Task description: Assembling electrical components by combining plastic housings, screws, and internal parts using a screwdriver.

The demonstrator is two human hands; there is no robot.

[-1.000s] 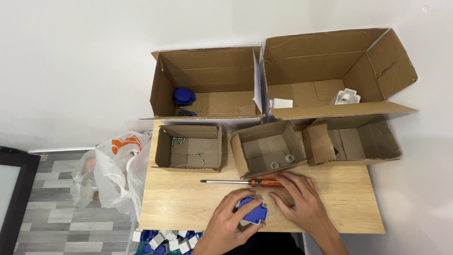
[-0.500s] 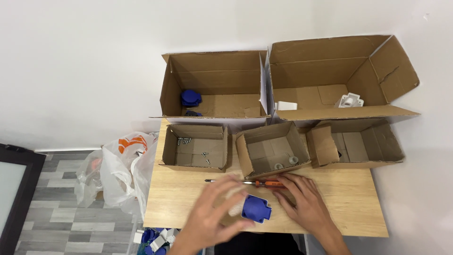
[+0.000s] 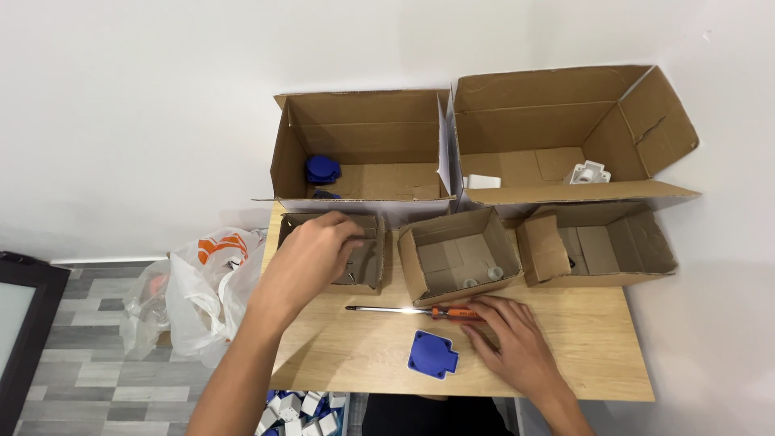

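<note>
**Two hands working apart over a table of sorting boxes**

Two bare hands are reaching in different directions over the wooden table (image 3: 565, 355). The left hand (image 3: 311, 254) is hovering over the small cardboard box (image 3: 371, 262) at the left of the near row, fingers curled downward into it; whether it is gripping anything inside cannot be told, since the hand is covering the contents. The right hand (image 3: 508, 339) is lying flat and open on the tabletop, its fingertips resting on the orange handle of the screwdriver (image 3: 404, 309), whose metal shaft is pointing left. Just beside that hand, near the table's front edge, a blue plastic socket cover (image 3: 432, 355) is lying on the wood, untouched by either hand.

A middle small box (image 3: 456, 250) is holding a few small pale parts, and a third small box (image 3: 597, 246) is sitting to its right. Behind them, two large cardboard boxes are standing open: the left one (image 3: 363, 145) is holding blue parts, the right one (image 3: 549, 129) white parts. A plastic bag (image 3: 194, 282) is sitting on the floor left of the table.
</note>
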